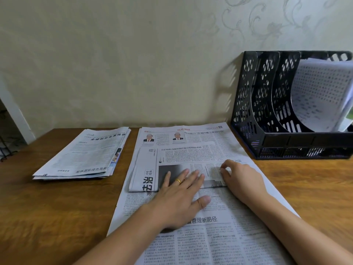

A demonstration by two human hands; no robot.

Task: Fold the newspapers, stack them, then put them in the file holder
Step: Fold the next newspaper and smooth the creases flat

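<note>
Right now the folded newspaper (183, 165) lies on top of a big open sheet (219, 226) in the middle of the tabletop (57, 207). The left hand (179, 196) presses it flat with straight fingers. The right hand (240, 175) pinches its right edge. It looks like the folding step. Next, I think, it goes onto the stack (84, 155) at the left, then all into the file holder (267, 111).

Brown wood-grain counter (57, 207) pushed against a pale cream wall (114, 64); faint embossed floral wallpaper pattern (267, 25) far right; white door frame (13, 115) far left.
</note>
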